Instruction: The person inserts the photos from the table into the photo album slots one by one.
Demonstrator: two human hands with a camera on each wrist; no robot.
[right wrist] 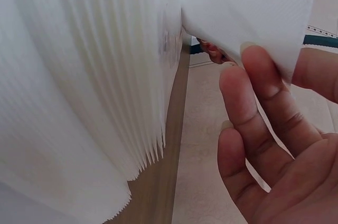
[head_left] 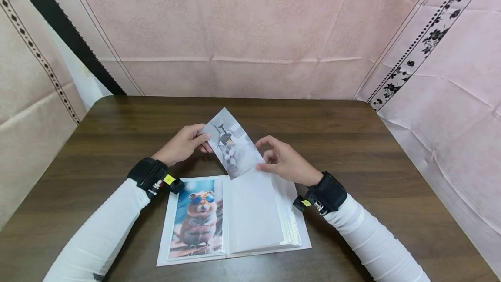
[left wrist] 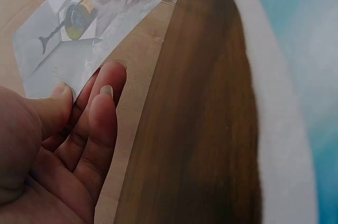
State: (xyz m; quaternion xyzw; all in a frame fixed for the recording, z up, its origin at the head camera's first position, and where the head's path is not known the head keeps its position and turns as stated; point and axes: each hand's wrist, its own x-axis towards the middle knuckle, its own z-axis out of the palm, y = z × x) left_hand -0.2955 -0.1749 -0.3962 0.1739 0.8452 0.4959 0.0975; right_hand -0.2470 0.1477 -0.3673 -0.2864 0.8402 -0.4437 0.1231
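A photo (head_left: 238, 142) of a white cat with a cocktail glass is held tilted above the far edge of an open photo album (head_left: 254, 214). My left hand (head_left: 183, 145) pinches its left corner between thumb and fingers, seen close in the left wrist view. At the opposite corner, my right hand (head_left: 287, 162) pinches the same photo, whose white back (right wrist: 253, 12) faces the right wrist camera. The photo's lowest corner overlaps the top of the album's blank right page. A hamster picture (head_left: 199, 221) with blue sunglasses fills the left page.
The album lies on a dark wooden table (head_left: 344, 142), near its front. Its stacked sleeves (right wrist: 116, 65) fan out at the right side. Pale patterned cloth (head_left: 250, 25) hangs behind the table and along both sides.
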